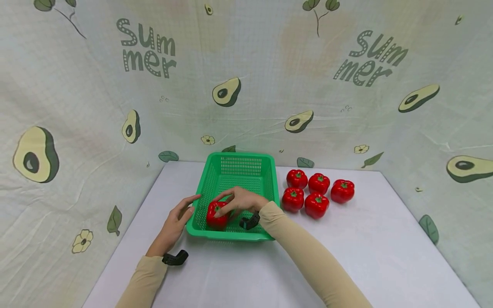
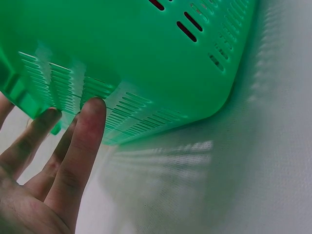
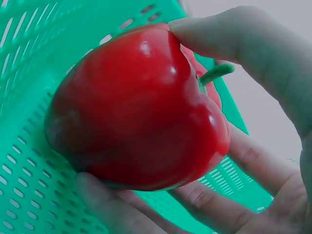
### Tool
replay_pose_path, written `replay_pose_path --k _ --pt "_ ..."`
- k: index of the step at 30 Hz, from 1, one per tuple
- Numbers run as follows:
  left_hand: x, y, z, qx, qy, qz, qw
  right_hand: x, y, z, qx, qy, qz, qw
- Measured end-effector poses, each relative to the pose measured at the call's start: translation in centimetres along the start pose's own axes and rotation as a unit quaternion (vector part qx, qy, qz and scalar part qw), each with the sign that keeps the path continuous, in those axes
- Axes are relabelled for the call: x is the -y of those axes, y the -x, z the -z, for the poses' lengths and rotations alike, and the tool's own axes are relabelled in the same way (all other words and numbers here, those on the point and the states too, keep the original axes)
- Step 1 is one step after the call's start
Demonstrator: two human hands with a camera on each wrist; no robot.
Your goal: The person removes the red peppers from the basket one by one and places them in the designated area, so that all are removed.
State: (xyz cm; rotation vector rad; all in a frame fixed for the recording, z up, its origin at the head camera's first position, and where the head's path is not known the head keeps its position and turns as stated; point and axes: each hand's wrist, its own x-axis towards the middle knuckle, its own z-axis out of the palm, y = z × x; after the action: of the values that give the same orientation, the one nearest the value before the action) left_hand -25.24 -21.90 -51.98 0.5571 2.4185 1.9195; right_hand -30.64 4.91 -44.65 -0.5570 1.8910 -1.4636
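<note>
A red bell pepper with a green stem is inside the green plastic basket, by its near left corner. My right hand reaches over the basket's right side and grips this bell pepper. In the right wrist view, thumb and fingers curl around the bell pepper. At the basket's left side is my left hand, touching the rim. From the left wrist view, its fingers look extended along the outside of the basket wall.
Several more red bell peppers stand in a group on the white table, just right of the basket. A cloth printed with avocados hangs behind and at both sides. Black bands sit on both wrists.
</note>
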Motion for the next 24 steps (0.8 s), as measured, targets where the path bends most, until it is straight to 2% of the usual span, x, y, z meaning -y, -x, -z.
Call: replay_pose_path --k 8,17,18,24 --pt "-0.1 0.1 0.0 0.003 -0.004 -0.008 1.0000 0.9 0.9 0.6 -0.022 0.020 0.007 0.9995" --pt "-0.3 0.1 0.0 -0.006 -0.005 -0.001 1.0000 1.8 2.0 1.0 -0.036 0.030 0.025 0.9986" --pt "-0.6 0.2 -0.1 -0.005 -0.005 0.000 1.0000 1.9 2.1 1.1 -0.037 0.030 0.026 0.9985" --pt "-0.3 0.1 0.0 0.001 -0.006 -0.009 0.9999 2.4 3.3 1.7 -0.046 0.040 0.042 0.9973"
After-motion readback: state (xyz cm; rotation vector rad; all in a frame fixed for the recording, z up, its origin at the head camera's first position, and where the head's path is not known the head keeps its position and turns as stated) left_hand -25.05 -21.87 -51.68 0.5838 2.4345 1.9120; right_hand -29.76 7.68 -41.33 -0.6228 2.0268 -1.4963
